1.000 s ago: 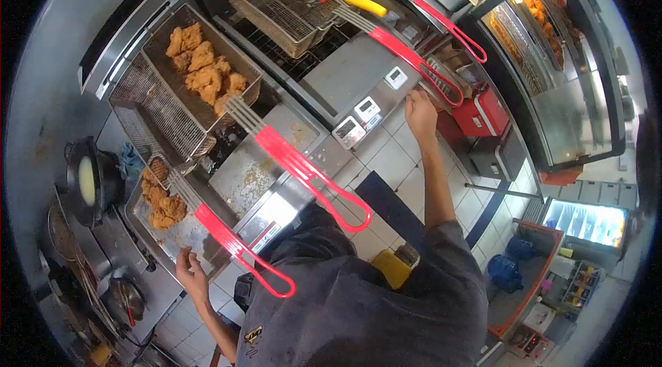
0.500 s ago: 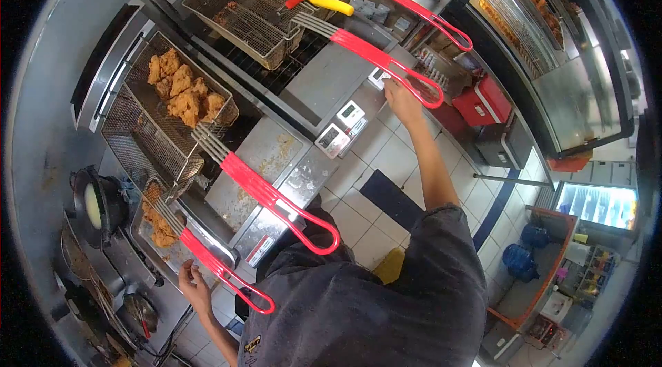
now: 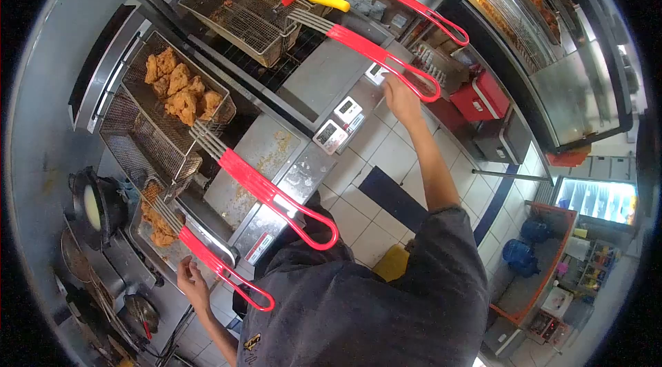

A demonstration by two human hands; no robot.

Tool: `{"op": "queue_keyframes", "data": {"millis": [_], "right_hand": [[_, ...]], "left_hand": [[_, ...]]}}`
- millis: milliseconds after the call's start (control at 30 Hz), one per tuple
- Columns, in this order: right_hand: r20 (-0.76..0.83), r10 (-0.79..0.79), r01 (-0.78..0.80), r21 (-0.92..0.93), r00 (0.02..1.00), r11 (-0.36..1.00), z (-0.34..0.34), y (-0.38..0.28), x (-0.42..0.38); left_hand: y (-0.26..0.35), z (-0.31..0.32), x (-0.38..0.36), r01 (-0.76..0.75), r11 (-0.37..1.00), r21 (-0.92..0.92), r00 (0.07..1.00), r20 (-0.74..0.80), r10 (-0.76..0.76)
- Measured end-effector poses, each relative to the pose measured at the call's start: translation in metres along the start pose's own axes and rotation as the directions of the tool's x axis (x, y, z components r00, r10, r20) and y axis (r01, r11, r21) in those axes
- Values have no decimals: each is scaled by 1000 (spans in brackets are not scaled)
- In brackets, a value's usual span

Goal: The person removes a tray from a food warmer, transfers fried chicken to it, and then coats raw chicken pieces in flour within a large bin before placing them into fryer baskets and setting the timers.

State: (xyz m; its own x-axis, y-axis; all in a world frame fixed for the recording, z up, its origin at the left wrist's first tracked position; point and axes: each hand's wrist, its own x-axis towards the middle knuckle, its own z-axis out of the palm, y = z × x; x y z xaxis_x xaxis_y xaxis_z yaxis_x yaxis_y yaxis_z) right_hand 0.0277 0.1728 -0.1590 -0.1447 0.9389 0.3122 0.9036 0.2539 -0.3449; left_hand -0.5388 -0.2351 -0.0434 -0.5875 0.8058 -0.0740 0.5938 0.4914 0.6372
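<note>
My right hand (image 3: 403,99) reaches to a small white digital timer (image 3: 376,73) on the fryer's front edge, its fingertips right at the timer and partly hidden by a red basket handle (image 3: 386,56). Two more timers sit to its left, one white timer (image 3: 347,110) beside another timer (image 3: 330,136). Low on the left, my left hand (image 3: 193,283) hangs with loosely bent fingers apart, holding nothing. It is just below the red handle (image 3: 207,256) of a fry basket with fried chicken (image 3: 160,223).
Fried chicken (image 3: 181,91) fills part of a raised wire basket on the left; an empty wire basket (image 3: 241,15) hangs over the other fryer. Red handles jut toward me. A glass warming cabinet (image 3: 572,91) stands right, a black pot (image 3: 96,208) far left.
Both hands stay nearly in place; my right hand remains at the timer. The whole view has shifted slightly. The baskets and chicken have not moved.
</note>
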Motion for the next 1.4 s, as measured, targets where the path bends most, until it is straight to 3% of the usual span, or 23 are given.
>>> {"op": "queue_keyframes", "data": {"millis": [167, 267, 333, 367, 400, 433, 467, 500, 567, 600, 633, 667, 733, 767, 867, 967, 1000, 1100, 1233, 1300, 1367, 1400], "right_hand": [[-121, -155, 152, -33, 980, 988, -24, -16, 0], [-87, -30, 24, -66, 996, 998, -39, -44, -10], [27, 14, -15, 21, 1000, 1000, -55, -93, -48], [154, -62, 54, 58, 986, 997, -48, -112, -77], [527, 66, -78, 0, 847, 997, -53, -151, -104], [603, -93, -16, 172, 792, 985, -52, -182, -138], [638, -138, -109, 331, 758, 937, -44, -217, -173], [653, -252, 3, 357, 714, 934, -48, -264, -196], [553, -364, -14, 563, 750, 826, -50, -350, -216], [485, -362, 20, 577, 796, 817, -46, -391, -223], [410, -354, 55, 586, 840, 808, -39, -423, -225], [459, -347, 78, 509, 818, 857, -24, -445, -231], [541, -299, 130, 328, 786, 936, 17, -490, -257], [533, -216, 64, 289, 818, 955, 25, -501, -263], [545, 2, -102, 154, 839, 983, 33, -516, -283], [479, 57, -106, 76, 876, 991, 47, -525, -288], [471, 73, -155, 139, 879, 978, 54, -521, -288], [383, -2, -124, 305, 924, 944, 71, -503, -297], [397, 121, -267, 336, 910, 903, 77, -507, -296], [379, 131, -277, 361, 916, 891, 77, -511, -296], [340, 182, -306, 357, 923, 883, 71, -516, -306], [354, 118, -252, 362, 928, 897, 96, -498, -311]], "left_hand": [[-29, -16, 1, 24, 999, 39, 1000, -17, -23], [-37, -25, -2, 111, 993, -44, 992, -52, -113], [-79, -27, -8, 10, 999, -50, 987, -158, -18], [-87, -36, -16, 54, 997, 47, 985, -167, -46], [-67, -40, -21, 125, 984, 127, 972, -216, -96], [-106, -39, -26, 122, 990, 72, 944, -316, -93], [-116, -45, -29, 226, 967, 119, 922, -347, -173], [-117, -52, -29, 277, 933, 229, 909, -378, -176], [-123, -52, -24, 312, 886, 344, 903, -397, -164], [-129, -54, -21, 305, 882, 359, 906, -396, -153], [-136, -54, -14, 373, 868, 329, 911, -306, -275], [-142, -54, -7, 432, 848, 305, 900, -200, -387], [-153, -55, 3, 418, 879, 230, 907, -157, -391], [-152, -50, 12, 406, 893, 195, 913, -132, -386], [-129, -74, 5, 222, 965, 143, 918, -364, -157], [-191, -56, 11, 192, 928, 318, 909, -413, -47], [-177, -68, 10, 306, 937, 169, 932, -252, -258], [-184, -76, 13, 344, 933, 104, 927, -196, -320], [-183, -72, -6, 175, 969, 173, 933, -344, -108], [-176, -74, -12, 306, 946, 106, 932, -234, -276], [-216, -53, -13, 145, 989, -15, 948, -285, -143], [-224, -50, -8, 155, 982, -113, 940, -290, -181]]}}
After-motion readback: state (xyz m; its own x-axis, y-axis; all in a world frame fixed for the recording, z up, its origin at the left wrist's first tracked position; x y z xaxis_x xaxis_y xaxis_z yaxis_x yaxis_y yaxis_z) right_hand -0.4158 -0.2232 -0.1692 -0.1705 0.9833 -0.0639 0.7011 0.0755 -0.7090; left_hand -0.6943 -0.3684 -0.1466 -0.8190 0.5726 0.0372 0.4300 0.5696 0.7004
